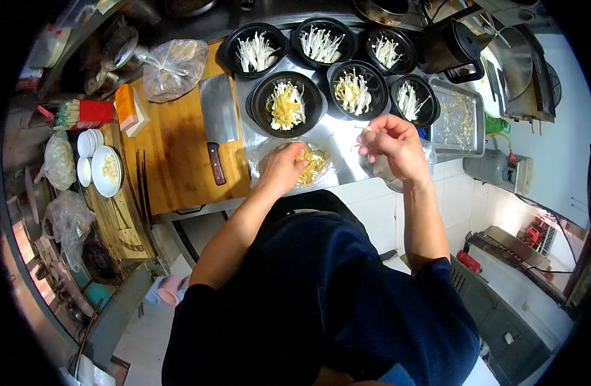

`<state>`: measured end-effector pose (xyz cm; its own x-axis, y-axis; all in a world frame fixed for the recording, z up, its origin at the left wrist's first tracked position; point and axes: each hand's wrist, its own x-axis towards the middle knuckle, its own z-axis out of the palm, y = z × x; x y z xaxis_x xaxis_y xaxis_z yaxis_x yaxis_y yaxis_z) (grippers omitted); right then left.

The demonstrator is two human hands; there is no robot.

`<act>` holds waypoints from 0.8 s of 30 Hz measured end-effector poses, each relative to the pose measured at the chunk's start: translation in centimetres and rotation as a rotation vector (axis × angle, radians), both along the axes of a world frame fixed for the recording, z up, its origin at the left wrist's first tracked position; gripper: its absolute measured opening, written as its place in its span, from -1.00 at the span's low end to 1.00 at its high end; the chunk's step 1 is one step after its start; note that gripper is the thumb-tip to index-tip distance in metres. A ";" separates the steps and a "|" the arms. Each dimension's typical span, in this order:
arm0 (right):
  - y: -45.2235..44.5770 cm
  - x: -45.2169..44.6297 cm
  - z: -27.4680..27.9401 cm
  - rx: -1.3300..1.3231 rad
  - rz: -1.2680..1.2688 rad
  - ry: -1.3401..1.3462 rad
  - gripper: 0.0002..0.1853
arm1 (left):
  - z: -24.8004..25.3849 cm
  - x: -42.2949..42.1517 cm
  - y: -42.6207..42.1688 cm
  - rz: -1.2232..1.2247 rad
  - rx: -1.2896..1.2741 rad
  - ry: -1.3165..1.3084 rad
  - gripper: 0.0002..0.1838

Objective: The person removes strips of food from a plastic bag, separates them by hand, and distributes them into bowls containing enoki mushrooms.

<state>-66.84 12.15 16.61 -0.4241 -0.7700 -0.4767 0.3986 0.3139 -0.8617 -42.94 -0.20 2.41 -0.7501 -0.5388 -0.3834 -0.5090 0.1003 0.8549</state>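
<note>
My left hand [284, 168] reaches into an open clear plastic bag [258, 154] at the counter's front edge, fingers curled on yellow pickle-like strips [314, 166]. Raised over the counter to the right, my right hand [398, 147] pinches a small pale piece, too small to name. Beneath it lies another clear plastic bag [387, 172], partly hidden. Behind my hands, a black pot [316, 106] holds enoki mushrooms topped with yellow strips. The black pot [380, 106] beside it has fewer strips on its enoki. Another black pot [430, 119] contains only enoki.
Three more pots of enoki, including one black pot [228, 55], stand behind. A cleaver [219, 116] lies on the wooden board [173, 138] near black chopsticks [141, 183] and a tied bag [174, 74]. Right of the pots are a metal tray [479, 122] and a black pitcher [444, 48].
</note>
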 end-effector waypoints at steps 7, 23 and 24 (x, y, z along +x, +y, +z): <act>0.2 -2.4 3.5 -0.177 0.037 0.200 -0.93 | 0.8 -1.7 -0.2 -0.219 -0.280 -0.161 -0.58; -2.4 -8.0 3.8 -0.128 -0.047 0.348 -0.90 | 2.8 0.6 -0.2 -0.196 -0.262 -0.185 -0.60; -2.7 -8.2 2.8 -0.128 -0.049 0.349 -0.90 | 3.0 0.6 -0.3 -0.197 -0.263 -0.184 -0.60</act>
<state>-75.09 9.50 19.39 -0.5818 -0.7888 -0.1981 0.0855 0.1829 -0.9794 -42.37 -0.46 5.44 -0.7805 -0.4888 -0.3897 -0.6010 0.4153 0.6828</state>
